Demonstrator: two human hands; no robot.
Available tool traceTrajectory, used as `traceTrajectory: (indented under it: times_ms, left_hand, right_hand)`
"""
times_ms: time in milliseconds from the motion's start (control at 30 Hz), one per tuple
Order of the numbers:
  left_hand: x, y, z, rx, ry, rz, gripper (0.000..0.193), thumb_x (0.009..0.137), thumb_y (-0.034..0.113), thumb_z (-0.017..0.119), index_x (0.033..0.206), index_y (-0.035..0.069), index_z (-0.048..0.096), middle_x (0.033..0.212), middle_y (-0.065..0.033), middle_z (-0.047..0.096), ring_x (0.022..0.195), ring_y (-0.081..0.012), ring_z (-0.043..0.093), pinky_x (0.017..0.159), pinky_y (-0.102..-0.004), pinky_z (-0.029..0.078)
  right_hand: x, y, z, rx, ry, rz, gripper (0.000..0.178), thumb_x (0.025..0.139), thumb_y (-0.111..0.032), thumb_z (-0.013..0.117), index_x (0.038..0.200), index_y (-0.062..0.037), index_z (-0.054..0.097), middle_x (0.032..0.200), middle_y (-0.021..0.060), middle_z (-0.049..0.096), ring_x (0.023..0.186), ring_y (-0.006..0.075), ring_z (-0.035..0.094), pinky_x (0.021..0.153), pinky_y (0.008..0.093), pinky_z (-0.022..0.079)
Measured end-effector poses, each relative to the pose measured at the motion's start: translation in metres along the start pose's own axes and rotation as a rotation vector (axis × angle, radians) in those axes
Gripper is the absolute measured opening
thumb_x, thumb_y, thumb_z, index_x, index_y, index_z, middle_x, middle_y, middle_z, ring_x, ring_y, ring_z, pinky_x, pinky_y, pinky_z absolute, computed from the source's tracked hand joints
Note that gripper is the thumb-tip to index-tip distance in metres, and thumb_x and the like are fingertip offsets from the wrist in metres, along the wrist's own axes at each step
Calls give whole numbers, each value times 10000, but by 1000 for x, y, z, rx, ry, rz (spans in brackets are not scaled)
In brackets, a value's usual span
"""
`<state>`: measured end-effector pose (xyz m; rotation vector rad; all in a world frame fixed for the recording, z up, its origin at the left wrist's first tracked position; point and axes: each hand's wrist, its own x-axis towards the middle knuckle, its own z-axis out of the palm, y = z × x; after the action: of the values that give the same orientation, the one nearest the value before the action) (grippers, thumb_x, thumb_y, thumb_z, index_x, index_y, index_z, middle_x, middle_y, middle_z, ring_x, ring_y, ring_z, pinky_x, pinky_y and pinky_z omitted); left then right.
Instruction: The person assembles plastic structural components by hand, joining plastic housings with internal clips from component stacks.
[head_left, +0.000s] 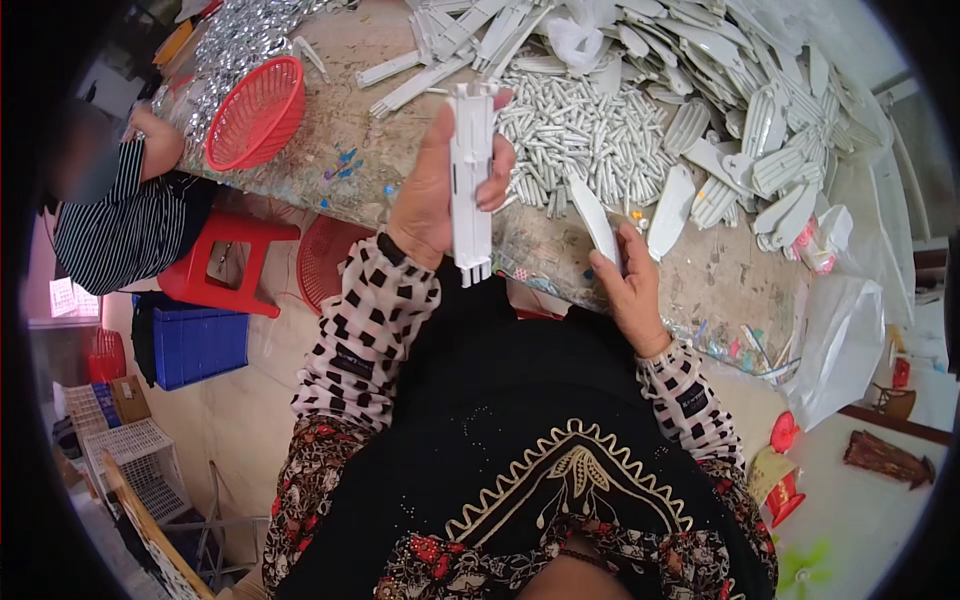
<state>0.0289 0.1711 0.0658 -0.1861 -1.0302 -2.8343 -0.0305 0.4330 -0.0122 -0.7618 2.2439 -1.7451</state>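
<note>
Right hand [628,285]: near the table's front edge, fingers pinched together on a flat white blade-shaped piece [597,218] that slants up and to the left.
Left hand [440,185]: raised above the table, fingers and thumb clamped round a long white ribbed plastic frame [470,180], held upright with short prongs at its lower end.
Table [350,120]: worn, stained top just ahead of both hands.
Middle of table: heap of small silvery tubes [585,140], just behind the hands.
Far right: pile of white plastic blades [760,110].
Far left: red mesh basket [255,112]; beside it another person's striped sleeve [125,225] and a red stool [225,260].
</note>
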Motion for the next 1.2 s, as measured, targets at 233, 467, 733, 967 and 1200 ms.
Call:
traceTrajectory:
  times_ms: [233,467,733,967,1200]
  left_hand:
    - [-6,-35,24,-82,-4,-86,608,987,518,366,1401,72,380,896,-87,560,573,-121,481,515,-260,412]
    - [-15,-55,49,-106,-3,17,472,975,323,508,1317,4,441,1173,-106,570,1009,-177,582,885,-335,475]
    - [-26,-46,53,111,-45,50,544,913,180,623,1365,-22,399,1345,-179,507,1159,-203,547,1020,-346,411]
    - [-33,-35,51,248,-95,12,567,890,160,655,1366,-28,411,1297,-147,553,1135,-189,566,984,-333,444]
    - [-31,-36,57,344,-36,-2,552,884,149,655,1350,-42,428,1267,-129,574,1099,-171,581,961,-318,461]
  right_hand:
    - [-6,-64,-4,332,-13,102,600,872,-166,658,1360,44,380,1208,147,513,1098,236,505,949,318,405]
    - [-9,-97,-5,-141,-165,-386,517,900,-146,592,1349,52,429,1007,112,439,935,235,455,878,319,387]
    - [-18,-100,-6,-42,-243,-323,519,915,-159,593,1379,1,424,976,113,430,890,230,444,810,288,390]
    - [-23,-105,-13,-299,-298,-361,576,902,-188,612,1408,-16,396,965,135,435,798,257,480,720,323,429]
    - [-23,-116,-23,-191,-386,-236,583,907,-193,604,1420,-27,382,927,143,440,755,282,497,680,345,443]
